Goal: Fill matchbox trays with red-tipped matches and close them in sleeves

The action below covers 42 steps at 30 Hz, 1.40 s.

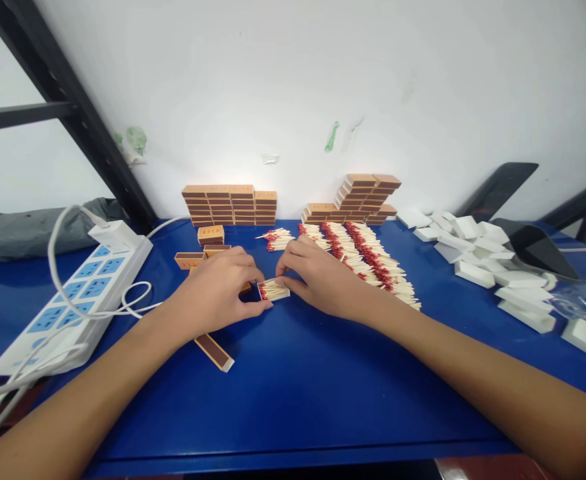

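Observation:
A small white matchbox tray (283, 294) lies on the blue table between my hands. Red-tipped matches (271, 288) fill it, heads to the left. My left hand (217, 287) grips the tray's left end between thumb and fingers. At the right end, my right hand (317, 275) has its thumb and fingers closed on the tray; the exact fingertip contact is partly hidden. Beneath and behind my left hand are several matchbox sleeves, partly covered by it. One sleeve (215, 351) sticks out toward me, and another (189, 260) lies farther back.
Stacked matchboxes (230, 205) and a second, stepped stack (360, 200) stand against the wall. Rows of loose matches (367, 253) lie behind my right arm. White trays (473, 243) are heaped at the right beside a black dustpan (533, 247). A power strip (80, 293) with cables occupies the left.

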Available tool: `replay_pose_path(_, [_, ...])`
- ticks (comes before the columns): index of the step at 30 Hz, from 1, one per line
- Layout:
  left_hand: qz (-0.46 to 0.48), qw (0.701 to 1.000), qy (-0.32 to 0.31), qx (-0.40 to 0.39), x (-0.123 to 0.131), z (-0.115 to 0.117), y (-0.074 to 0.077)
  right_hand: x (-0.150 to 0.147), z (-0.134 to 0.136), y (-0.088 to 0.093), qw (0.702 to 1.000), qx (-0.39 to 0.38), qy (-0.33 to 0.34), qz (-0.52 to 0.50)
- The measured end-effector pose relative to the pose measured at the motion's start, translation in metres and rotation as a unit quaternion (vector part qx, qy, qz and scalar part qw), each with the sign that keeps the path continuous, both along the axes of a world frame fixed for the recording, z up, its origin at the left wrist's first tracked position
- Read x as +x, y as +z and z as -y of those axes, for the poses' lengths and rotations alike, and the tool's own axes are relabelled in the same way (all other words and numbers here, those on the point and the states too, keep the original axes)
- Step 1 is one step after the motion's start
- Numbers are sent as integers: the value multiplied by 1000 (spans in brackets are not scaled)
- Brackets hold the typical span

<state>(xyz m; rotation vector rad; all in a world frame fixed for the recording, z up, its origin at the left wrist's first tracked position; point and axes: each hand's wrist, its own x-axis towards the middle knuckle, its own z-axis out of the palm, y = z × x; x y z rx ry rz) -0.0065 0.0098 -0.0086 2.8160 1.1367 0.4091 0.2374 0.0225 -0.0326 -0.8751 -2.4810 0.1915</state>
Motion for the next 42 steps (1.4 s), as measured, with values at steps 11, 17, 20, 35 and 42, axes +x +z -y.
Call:
replay_pose_path(11, [-6, 1000, 1, -2, 1, 0, 1, -2, 6, 4, 999, -28, 22, -2])
replay_pose_path(17, [-8, 1000, 0, -2, 1, 0, 1, -5, 12, 7, 998, -24, 51, -6])
replay_pose_path(20, [-14, 1000, 5, -7, 2, 0, 2, -5, 11, 6, 998, -15, 55, 3])
replay_pose_path(35, [-18, 1000, 12, -18, 1, 1, 0, -2, 0, -2, 1000, -17, -14, -21])
replay_pose_path(42, [-19, 1000, 12, -18, 1, 1, 0, 8, -29, -13, 991, 68, -109, 31])
